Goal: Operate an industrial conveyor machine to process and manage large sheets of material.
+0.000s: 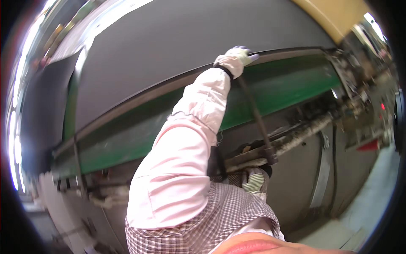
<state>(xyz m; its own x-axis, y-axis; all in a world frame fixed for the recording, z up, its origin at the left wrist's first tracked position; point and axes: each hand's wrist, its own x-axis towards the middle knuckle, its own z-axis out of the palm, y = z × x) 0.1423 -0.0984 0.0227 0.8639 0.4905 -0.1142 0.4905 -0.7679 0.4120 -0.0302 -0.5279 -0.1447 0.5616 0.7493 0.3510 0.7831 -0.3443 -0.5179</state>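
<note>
My left arm, in a pale pink sleeve, reaches forward across the machine. My left hand (240, 55), in a light glove with purplish fingertips, rests at the near edge of a wide dark grey sheet (169, 46). Its fingers are stretched out, with the thumb apart. Low in front of my checked apron (224, 203) is my right hand (253, 183), in a striped white-and-green glove. It is close to a dark part by the machine's lower bar, and its fingers are mostly hidden.
A green belt (287, 84) runs below the sheet's near edge, crossed by a thin metal rod (253, 106). Another dark sheet (44, 110) hangs at the left. A yellow panel (334, 17) stands at the far right, near machine parts with a red light (382, 106).
</note>
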